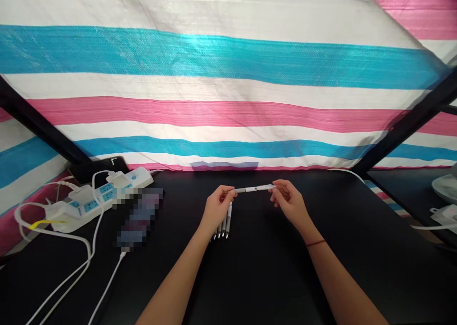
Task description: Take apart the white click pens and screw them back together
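A white and grey pen (252,189) is stretched level between my two hands above the black table (264,277). My left hand (218,206) pinches its grey end between thumb and fingers. At the other end, my right hand (289,202) grips the white part with its fingertips. Several similar pens (227,222) lie side by side on the table, partly hidden under my left hand and wrist, with their metal tips pointing toward me.
On the left are a white power strip (137,178) with plugs and cables, a blurred phone (141,218) on a white cable, and a dark device (102,169) behind. Striped sheeting (228,92) hangs at the back between black posts. White objects (446,215) sit at the far right.
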`<state>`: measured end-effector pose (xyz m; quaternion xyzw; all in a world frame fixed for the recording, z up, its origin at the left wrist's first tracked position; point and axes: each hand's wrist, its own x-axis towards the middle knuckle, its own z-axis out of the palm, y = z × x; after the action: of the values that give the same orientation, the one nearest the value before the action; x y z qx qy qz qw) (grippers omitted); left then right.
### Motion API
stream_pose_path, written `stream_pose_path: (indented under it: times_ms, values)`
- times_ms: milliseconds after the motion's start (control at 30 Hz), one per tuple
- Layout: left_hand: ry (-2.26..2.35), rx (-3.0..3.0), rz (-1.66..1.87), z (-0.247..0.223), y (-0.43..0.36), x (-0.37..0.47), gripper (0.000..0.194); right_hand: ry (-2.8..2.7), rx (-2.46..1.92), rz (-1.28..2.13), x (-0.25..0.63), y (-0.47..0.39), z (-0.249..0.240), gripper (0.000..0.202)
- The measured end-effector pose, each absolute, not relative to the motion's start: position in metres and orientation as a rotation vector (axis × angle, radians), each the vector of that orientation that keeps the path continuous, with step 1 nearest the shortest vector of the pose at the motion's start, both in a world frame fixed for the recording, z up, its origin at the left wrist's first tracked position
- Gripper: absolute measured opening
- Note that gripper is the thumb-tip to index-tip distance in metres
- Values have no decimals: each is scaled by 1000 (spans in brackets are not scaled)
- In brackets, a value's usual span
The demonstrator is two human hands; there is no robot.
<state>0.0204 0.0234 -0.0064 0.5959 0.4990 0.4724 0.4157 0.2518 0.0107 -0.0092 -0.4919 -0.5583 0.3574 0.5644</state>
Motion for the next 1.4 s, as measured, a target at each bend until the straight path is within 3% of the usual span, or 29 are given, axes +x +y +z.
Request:
stream_pose_path:
  times_ms: [200,333,633,867,1000,1133,1400]
  values:
    - [1211,1486,1189,-5,24,20,27,-1362,-1168,829,252,8,-7,24]
    - [1202,1465,1202,-6,24,21,27,-1393,-1134,915,250,6,-6,35]
    - [1311,1579,1102,4,19,20,31,-1436,-1165,894,245,5,-8,26]
    - [1007,1745,594,14,-6,43,27,-1123,-956,1035,245,7,1,35]
    - [918,1619,641,0,-21,67,31,-1196,-1009,1046,244,6,4,38]
    - [931,1467,667,-13,-21,76,33,-1307,-1051,1114,240,3,1,54]
    - [921,1355,660,-13,-20,76,29,-1348,-1048,1180,235,0,0,48]
